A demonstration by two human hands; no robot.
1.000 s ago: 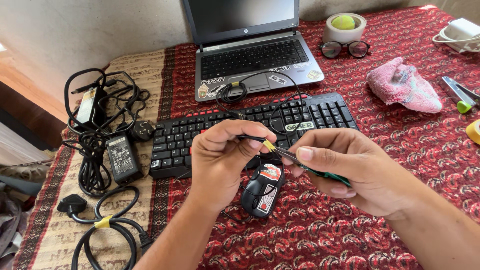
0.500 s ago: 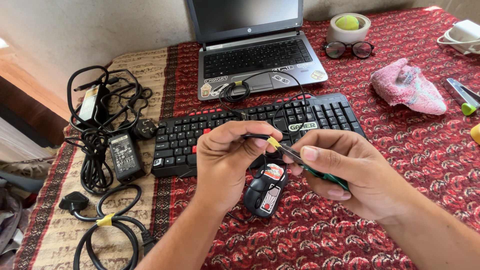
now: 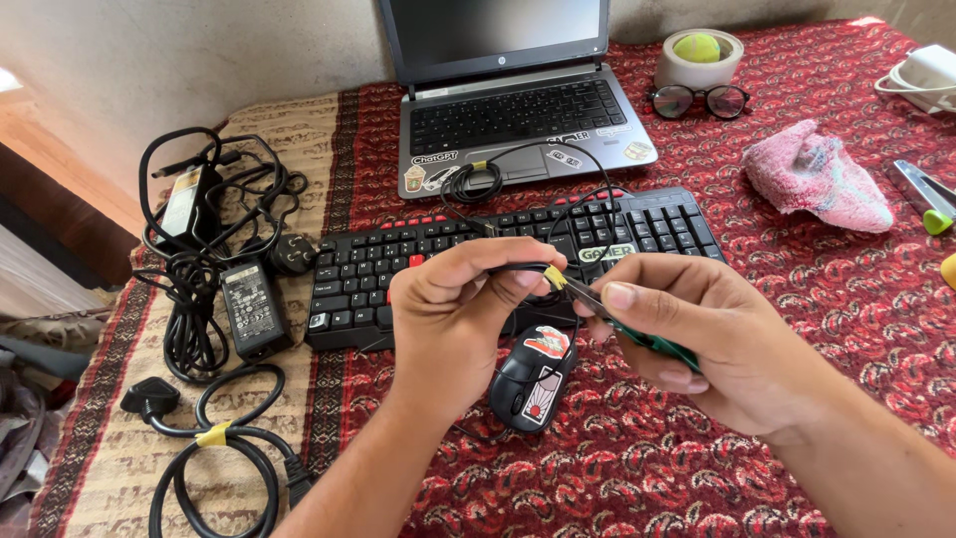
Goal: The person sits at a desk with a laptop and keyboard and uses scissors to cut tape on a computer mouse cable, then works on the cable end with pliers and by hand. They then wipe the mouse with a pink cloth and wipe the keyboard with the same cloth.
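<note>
My left hand (image 3: 453,304) pinches a thin black cable (image 3: 518,267) that carries a small yellow tie at the pinch. My right hand (image 3: 702,339) grips a slim tool with a green handle (image 3: 665,347), its metal tip touching the yellow tie. Both hands hover above a black computer mouse (image 3: 530,379) with a red and white sticker, which lies on the red patterned cloth (image 3: 597,468) in front of a black keyboard (image 3: 438,261). The cable loops back over the keyboard toward a coil (image 3: 473,182) on the laptop (image 3: 518,110).
Power adapters and tangled black cords (image 3: 214,249) lie at the left, with a coiled power cable (image 3: 214,453) nearer me. At the back right are glasses (image 3: 700,100), a tape roll holding a green ball (image 3: 698,55), a pink cloth (image 3: 815,174) and small tools (image 3: 924,189).
My hands stay closed on the cable and the tool, almost still. The tool tip has stayed at the yellow tie; the view shifted slightly.
</note>
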